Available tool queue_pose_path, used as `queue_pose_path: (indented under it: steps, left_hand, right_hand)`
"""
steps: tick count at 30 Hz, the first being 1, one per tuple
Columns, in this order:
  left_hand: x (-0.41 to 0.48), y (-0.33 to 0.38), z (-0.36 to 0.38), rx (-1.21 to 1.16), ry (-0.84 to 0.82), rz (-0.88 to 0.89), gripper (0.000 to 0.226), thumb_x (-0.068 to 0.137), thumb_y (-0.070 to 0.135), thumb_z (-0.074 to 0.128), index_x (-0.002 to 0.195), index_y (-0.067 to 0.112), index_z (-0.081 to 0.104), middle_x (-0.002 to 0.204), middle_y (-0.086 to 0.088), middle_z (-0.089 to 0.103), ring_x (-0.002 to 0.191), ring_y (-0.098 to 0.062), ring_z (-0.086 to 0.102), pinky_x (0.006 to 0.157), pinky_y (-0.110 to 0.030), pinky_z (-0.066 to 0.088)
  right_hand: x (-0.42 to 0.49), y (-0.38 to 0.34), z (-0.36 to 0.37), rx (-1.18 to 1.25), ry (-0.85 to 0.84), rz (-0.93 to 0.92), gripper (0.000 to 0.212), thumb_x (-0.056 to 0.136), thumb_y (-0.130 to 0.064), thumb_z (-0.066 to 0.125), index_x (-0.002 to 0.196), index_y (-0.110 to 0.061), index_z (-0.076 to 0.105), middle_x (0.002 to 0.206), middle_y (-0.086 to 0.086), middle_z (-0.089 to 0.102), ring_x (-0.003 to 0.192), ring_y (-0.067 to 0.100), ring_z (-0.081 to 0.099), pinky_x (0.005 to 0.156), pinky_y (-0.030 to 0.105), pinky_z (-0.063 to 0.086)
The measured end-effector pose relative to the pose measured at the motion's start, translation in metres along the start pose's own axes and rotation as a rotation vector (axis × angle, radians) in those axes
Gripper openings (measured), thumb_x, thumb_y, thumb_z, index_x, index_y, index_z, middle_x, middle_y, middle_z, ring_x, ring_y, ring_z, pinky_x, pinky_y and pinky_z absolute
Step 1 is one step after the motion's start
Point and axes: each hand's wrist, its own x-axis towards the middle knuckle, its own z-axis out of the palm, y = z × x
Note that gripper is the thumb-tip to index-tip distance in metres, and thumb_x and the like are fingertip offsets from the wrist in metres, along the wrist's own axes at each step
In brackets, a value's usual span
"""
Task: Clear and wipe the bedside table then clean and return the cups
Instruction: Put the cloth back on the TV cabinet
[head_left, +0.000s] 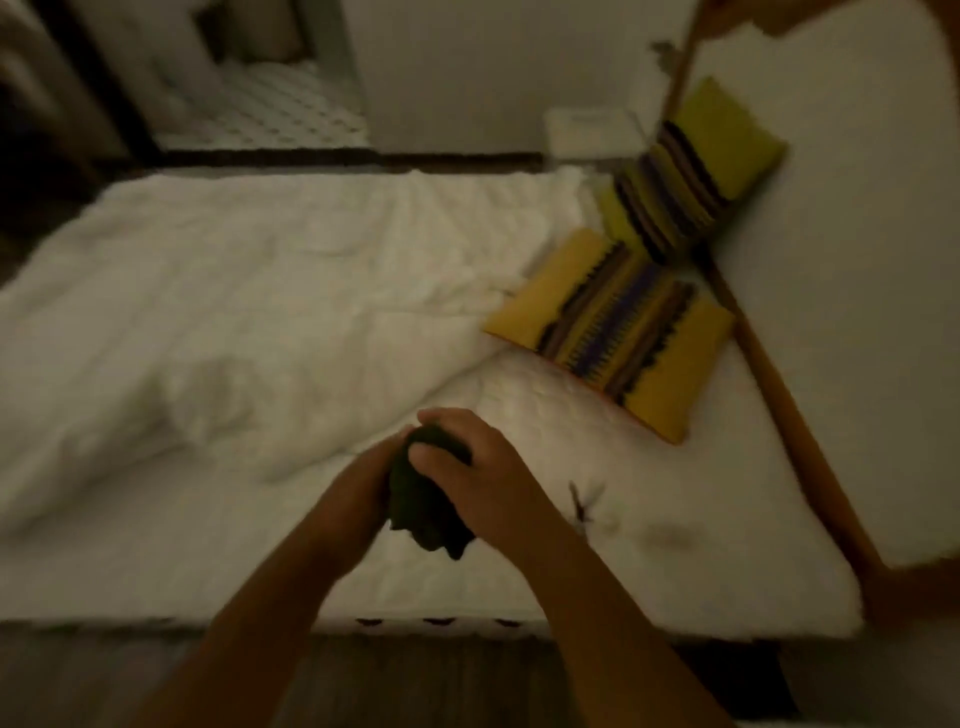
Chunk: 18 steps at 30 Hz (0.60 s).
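Holding cloth (422, 512) w/ L hand (361, 486), R hand (480, 475) over bed (701, 566); cushions (613, 332) beyond.

L hand (358, 488), R hand (483, 483) bare; forearms bare (dim).

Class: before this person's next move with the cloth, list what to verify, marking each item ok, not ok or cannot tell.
1. Grip on the dark crumpled cloth by left hand and right hand: ok.
2. Cloth damp and clean: cannot tell.
3. Bedside table in view: cannot tell; only a blurred white boxy object beyond the white-covered bed.
4. Cups in view: not ok.
5. Light and sharpness: not ok, dim and blurred.
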Motion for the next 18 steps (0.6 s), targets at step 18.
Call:
queue_pose_path:
  steps: [18]
  left_hand:
    - [-0.481, 0.038, -0.485, 0.896, 0.936, -0.130, 0.014, 0.087, 0.038, 0.064, 0.079, 0.039, 0.052, 0.078, 0.014, 0.058, 0.072, 0.000, 0.055, 0.060, -0.018, 0.035]
  right_hand:
    - [0.039, -0.325, 0.550, -0.823, -0.923, -1.055, 0.011, 0.094, -0.034, 0.054, 0.083, -0.033, 0.056, 0.072, -0.016, 0.055, 0.070, 0.002, 0.054, 0.063, 0.021, 0.040]
